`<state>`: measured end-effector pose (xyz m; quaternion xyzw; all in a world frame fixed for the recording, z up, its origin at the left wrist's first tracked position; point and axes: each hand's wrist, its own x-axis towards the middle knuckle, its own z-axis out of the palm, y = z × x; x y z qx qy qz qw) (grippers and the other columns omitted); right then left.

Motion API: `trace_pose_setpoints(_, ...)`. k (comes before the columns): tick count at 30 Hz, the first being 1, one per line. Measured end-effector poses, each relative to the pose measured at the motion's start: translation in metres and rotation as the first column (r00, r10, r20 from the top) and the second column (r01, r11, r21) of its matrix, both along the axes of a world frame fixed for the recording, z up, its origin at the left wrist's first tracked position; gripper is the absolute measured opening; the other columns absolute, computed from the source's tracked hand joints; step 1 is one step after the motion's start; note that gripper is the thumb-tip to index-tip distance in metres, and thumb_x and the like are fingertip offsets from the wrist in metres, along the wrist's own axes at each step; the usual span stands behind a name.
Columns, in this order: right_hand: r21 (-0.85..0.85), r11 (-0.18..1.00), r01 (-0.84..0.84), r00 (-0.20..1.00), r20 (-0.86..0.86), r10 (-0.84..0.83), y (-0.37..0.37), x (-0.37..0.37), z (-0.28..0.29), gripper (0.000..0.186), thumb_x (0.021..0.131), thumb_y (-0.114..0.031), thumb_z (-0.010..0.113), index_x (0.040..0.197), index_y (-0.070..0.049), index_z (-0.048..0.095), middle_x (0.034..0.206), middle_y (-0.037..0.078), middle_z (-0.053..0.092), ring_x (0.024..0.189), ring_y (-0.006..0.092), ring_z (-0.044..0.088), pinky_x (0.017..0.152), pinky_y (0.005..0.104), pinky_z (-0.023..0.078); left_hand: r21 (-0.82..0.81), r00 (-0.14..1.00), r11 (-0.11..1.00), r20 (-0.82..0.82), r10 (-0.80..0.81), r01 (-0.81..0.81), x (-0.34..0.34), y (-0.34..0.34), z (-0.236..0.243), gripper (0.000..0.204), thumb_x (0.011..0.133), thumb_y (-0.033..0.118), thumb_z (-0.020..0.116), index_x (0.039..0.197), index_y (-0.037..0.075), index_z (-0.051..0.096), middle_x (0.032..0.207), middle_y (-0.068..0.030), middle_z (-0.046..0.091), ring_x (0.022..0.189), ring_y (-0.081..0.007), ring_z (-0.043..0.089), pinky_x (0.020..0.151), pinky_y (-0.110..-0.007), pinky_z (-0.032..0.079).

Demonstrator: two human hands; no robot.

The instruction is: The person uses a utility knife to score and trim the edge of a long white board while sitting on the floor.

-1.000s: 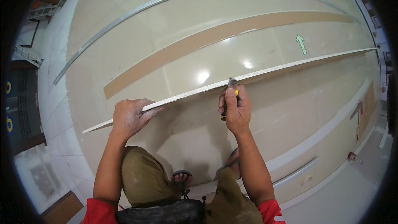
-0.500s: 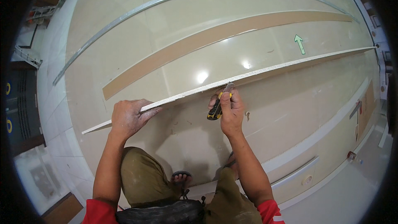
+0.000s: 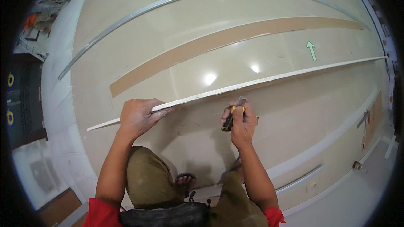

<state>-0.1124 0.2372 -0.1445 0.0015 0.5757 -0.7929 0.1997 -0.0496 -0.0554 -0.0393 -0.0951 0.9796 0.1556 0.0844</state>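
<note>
My dusty left hand [image 3: 136,120] grips a long, thin white-edged board [image 3: 269,79] standing on edge and running diagonally across the floor, fingers on one side and thumb on the other. My right hand [image 3: 243,130] is closed on a yellow-and-black utility knife [image 3: 228,120], its metal tip pointing away from me, just short of the board's edge and apart from it. My knees and sandalled feet are below, on the near side of the board.
Beyond the board lie a tan strip [image 3: 176,54], a long metal channel [image 3: 168,1] and a green arrow marking [image 3: 311,51] on the glossy floor [image 3: 126,46]. Pale strips, a short metal piece [image 3: 301,180] and a bottle [image 3: 358,166] lie at right. A dark mat [image 3: 25,101] is at left.
The knife in my right hand has dropped from the board's top edge and pulled back toward me. The view has shifted slightly; my left hand still grips the board.
</note>
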Motion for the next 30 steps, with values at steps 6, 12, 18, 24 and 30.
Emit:
trace_pose_setpoints(6,0.201,0.966,-0.164,0.954,-0.218,0.207,-0.01,0.017,0.021,0.029,0.112,-0.021,0.058,0.13,0.001,0.065,0.102,0.01,0.068,0.088,0.0208,0.064,0.082,0.0346,0.054,-0.005,0.997,1.0,0.073,0.002,-0.002,-0.006,0.004,0.008,0.027,0.089,0.045,0.084,0.099,0.02,0.086,0.073,-0.0067,0.075,0.065,-0.0301,0.072,0.064,-0.041,0.057)
trace_pose_setpoints(12,0.356,0.934,0.022,0.794,-0.574,0.2,-0.034,0.008,0.027,0.04,0.09,-0.006,0.085,0.126,-0.001,0.068,0.102,0.017,0.068,0.087,0.0301,0.067,0.08,0.0386,0.055,-0.046,0.998,0.999,0.056,-0.013,0.016,-0.001,-0.001,0.004,0.03,0.089,0.049,0.084,0.098,0.021,0.086,0.075,-0.0072,0.076,0.067,-0.0312,0.073,0.065,-0.041,0.058)
trace_pose_setpoints(18,0.369,0.919,0.142,0.787,-0.605,0.122,-0.044,0.002,0.024,0.044,0.081,-0.006,0.094,0.119,0.001,0.071,0.1,0.017,0.07,0.082,0.0285,0.07,0.072,0.0347,0.056,-0.042,1.0,0.999,0.019,-0.02,0.02,0.0,0.0,0.004,0.039,0.088,0.059,0.081,0.096,0.021,0.086,0.068,-0.0071,0.073,0.063,-0.0325,0.071,0.061,-0.043,0.056)
trace_pose_setpoints(24,0.371,0.905,0.207,0.723,-0.682,0.115,-0.042,-0.002,0.025,0.043,0.081,-0.005,0.094,0.117,0.002,0.072,0.099,0.017,0.071,0.083,0.0286,0.071,0.073,0.0364,0.057,-0.024,0.999,1.0,0.034,0.007,-0.006,0.0,0.0,0.003,0.04,0.088,0.06,0.081,0.096,0.021,0.087,0.066,-0.006,0.072,0.062,-0.0319,0.07,0.061,-0.042,0.056)
trace_pose_setpoints(30,0.34,0.905,0.256,0.712,-0.7,0.062,-0.04,-0.001,0.018,0.043,0.079,-0.004,0.094,0.116,0.002,0.072,0.1,0.017,0.071,0.085,0.0293,0.071,0.074,0.037,0.058,-0.049,0.996,0.999,0.093,-0.006,0.01,-0.002,0.001,0.007,0.03,0.089,0.049,0.084,0.099,0.022,0.086,0.074,-0.0078,0.076,0.066,-0.0312,0.073,0.064,-0.042,0.058)
